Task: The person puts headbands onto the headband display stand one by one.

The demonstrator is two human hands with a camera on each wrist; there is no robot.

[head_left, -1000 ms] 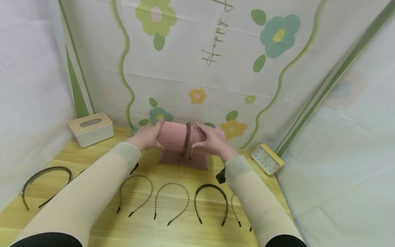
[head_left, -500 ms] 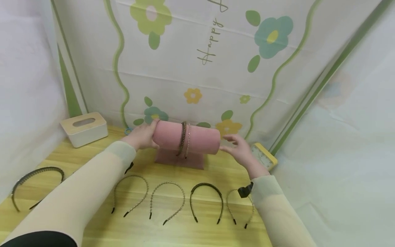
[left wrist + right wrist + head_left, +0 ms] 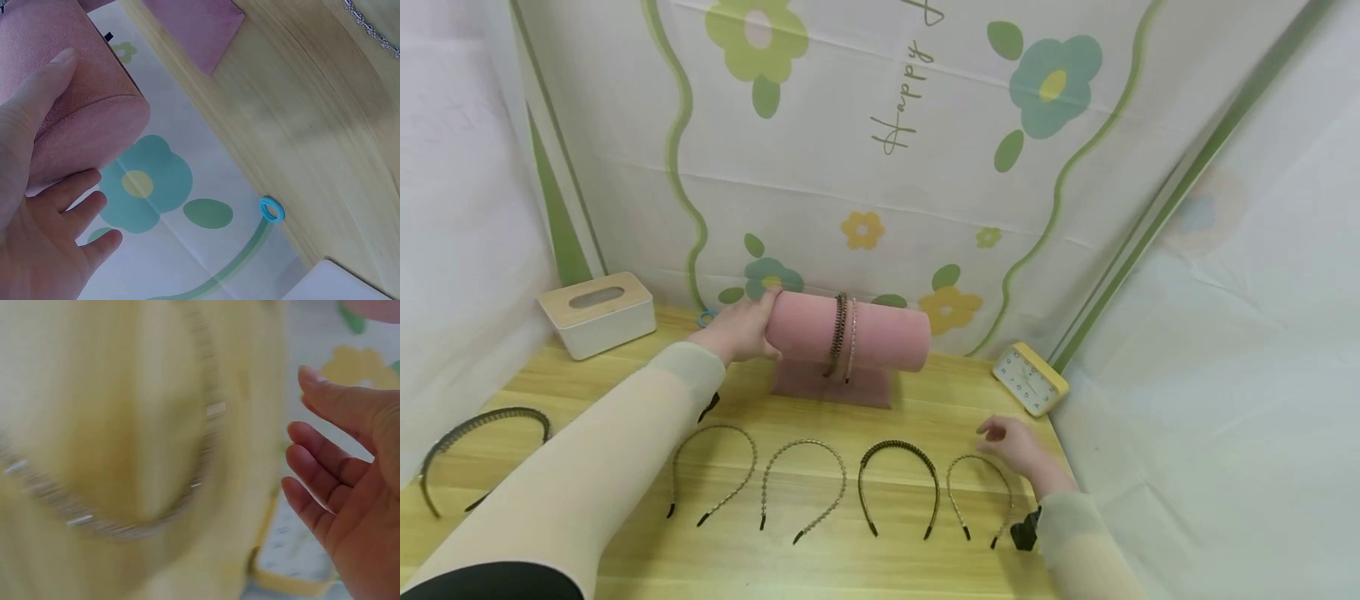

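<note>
A pink velvet roll stand [image 3: 887, 333] stands at the back of the table, its roll lying sideways on a pink base. Around the roll hang a dark beaded headband [image 3: 837, 333] and a thin, light one. My left hand [image 3: 741, 327] grips the roll's left end; in the left wrist view the thumb [image 3: 47, 87] lies along the fabric and the other fingers spread by the end face. My right hand [image 3: 1018, 450] hovers empty, fingers loosely bent, just beyond a thin sparkly headband [image 3: 1006, 479] at the row's right end.
Several headbands lie in a row along the front, among them a dark braided one [image 3: 898, 446] and a wide dark one [image 3: 490, 417] far left. A tissue box [image 3: 602, 329] stands back left, a yellow alarm clock [image 3: 1032, 379] at right. A printed curtain [image 3: 820, 167] hangs behind.
My right hand has let go of the headbands on the roll and moved right, then down toward the front row. My left hand keeps its grip on the roll's end.
</note>
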